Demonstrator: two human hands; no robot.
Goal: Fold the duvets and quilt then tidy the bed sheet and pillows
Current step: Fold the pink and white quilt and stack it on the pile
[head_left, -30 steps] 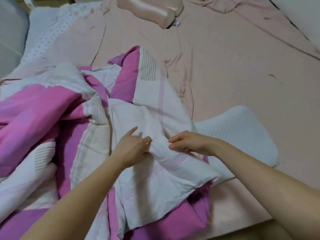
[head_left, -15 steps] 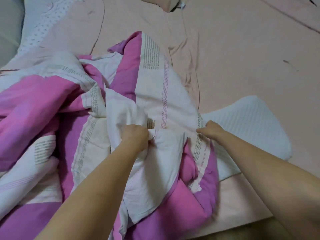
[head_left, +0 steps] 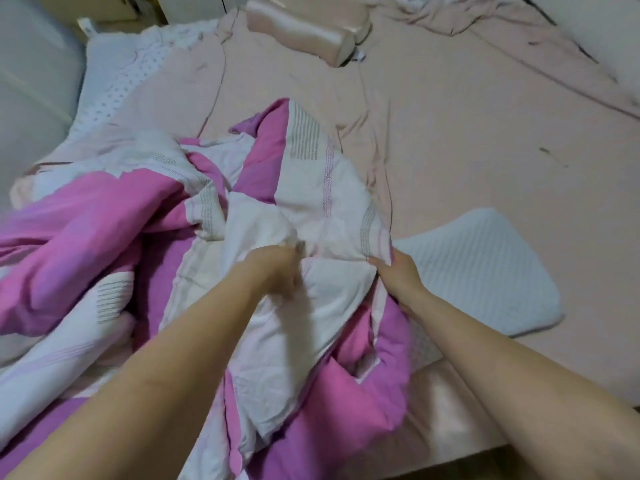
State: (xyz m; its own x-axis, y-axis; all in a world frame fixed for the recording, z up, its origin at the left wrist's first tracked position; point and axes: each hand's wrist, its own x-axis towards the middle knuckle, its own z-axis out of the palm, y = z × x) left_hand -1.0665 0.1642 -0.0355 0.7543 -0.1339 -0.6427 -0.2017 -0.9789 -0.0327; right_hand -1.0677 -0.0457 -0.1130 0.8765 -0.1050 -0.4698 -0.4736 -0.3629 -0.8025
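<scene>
The duvet [head_left: 311,209] lies bunched at the bed's near left, bare sheet [head_left: 467,133] stretching right. Left hand [head_left: 277,268] and right hand [head_left: 398,271] each grip a fold of duvet, fingers curled tight.

No text, label, brand or number can be read anywhere; the fabrics carry only stripes and dots.

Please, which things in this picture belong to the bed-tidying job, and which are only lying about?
Belonging to the job:
pink and white duvet, gripped by left hand and right hand
pink bed sheet
satin pillow
white pillow

Lying about:
dotted white cloth
</scene>
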